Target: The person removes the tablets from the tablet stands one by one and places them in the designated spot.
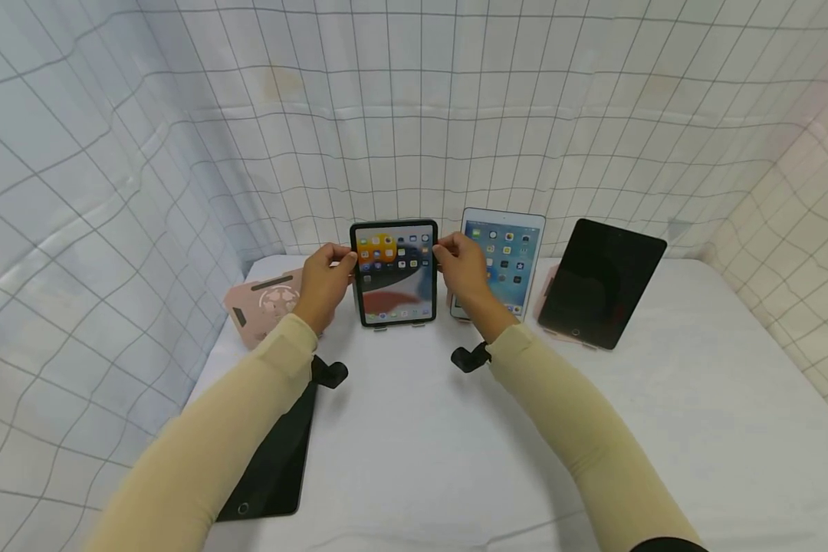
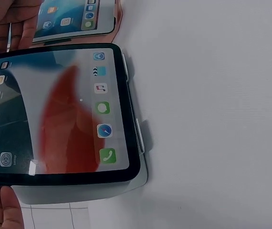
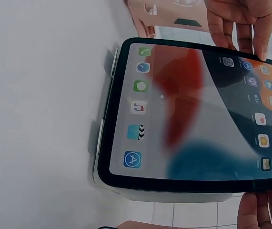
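Observation:
A black-framed tablet (image 1: 396, 295) with its screen lit leans upright on a pale grey stand (image 2: 78, 195), whose two small lips (image 2: 140, 136) support the lower edge. My left hand (image 1: 322, 285) pinches its left edge near the upper half, thumb at the front and fingers behind. On the opposite side, my right hand (image 1: 465, 272) pinches the right edge at about the same height. In the right wrist view, the screen's coloured app icons face the camera, and the stand shows behind the tablet. Most of the stand is hidden by the tablet.
A white-framed lit tablet (image 1: 507, 261) stands just right, partly behind my right hand. Farther right, a dark tablet (image 1: 600, 284) leans on a pink stand (image 1: 547, 295). Another pink stand (image 1: 255, 310) is at left. One dark tablet (image 1: 276, 468) lies under my left forearm. Grid-patterned cloth (image 1: 414, 107) encloses the table.

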`<state>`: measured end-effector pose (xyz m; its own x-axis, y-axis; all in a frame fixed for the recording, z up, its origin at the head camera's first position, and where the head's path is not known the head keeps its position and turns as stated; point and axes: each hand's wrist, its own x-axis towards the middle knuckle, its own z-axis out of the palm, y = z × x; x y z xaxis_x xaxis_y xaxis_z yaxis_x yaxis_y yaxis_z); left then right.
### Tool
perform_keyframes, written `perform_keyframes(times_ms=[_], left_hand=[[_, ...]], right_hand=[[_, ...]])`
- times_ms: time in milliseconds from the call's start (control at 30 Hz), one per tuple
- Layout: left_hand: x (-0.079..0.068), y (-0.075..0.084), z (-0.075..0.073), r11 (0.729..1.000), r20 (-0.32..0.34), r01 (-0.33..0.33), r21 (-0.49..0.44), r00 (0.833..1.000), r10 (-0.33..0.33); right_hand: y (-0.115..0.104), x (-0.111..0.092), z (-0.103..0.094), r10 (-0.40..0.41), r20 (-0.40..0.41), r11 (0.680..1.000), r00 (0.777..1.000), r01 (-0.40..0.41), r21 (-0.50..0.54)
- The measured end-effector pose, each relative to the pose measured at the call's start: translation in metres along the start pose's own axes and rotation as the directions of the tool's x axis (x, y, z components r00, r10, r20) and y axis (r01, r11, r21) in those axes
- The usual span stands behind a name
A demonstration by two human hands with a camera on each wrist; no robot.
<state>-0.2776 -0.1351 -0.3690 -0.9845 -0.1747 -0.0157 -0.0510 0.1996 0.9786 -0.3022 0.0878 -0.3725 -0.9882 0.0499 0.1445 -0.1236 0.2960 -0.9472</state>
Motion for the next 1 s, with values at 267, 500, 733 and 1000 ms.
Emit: perform_keyframes(times_ms=[267, 500, 733, 1000], left_hand=[[-0.012, 0.002, 0.0, 0.999, -0.028, -0.041, -0.017, 0.999, 0.041], [-0.023, 0.004, -0.005, 0.997, -0.021, -0.076, -0.034, 0.997, 0.075], [-0.036, 0.004, -0.01, 1.0, 0.021, -0.017, -0.012, 1.0, 0.017], [-0.052, 0.0, -0.015, 0.999, 0.052, -0.019, 0.037, 0.998, 0.017]], right_hand=[[0.0, -0.007, -0.004, -0.004, 0.021, 0.997, 1.0, 0.003, 0.071], [-0.004, -0.017, -0.006, -0.026, 0.034, 0.993, 0.999, 0.022, 0.113], [-0.002, -0.03, -0.007, -0.004, 0.033, 0.992, 0.999, 0.0, 0.129], [0.006, -0.045, -0.008, 0.027, 0.045, 0.99, 0.999, -0.033, 0.136]])
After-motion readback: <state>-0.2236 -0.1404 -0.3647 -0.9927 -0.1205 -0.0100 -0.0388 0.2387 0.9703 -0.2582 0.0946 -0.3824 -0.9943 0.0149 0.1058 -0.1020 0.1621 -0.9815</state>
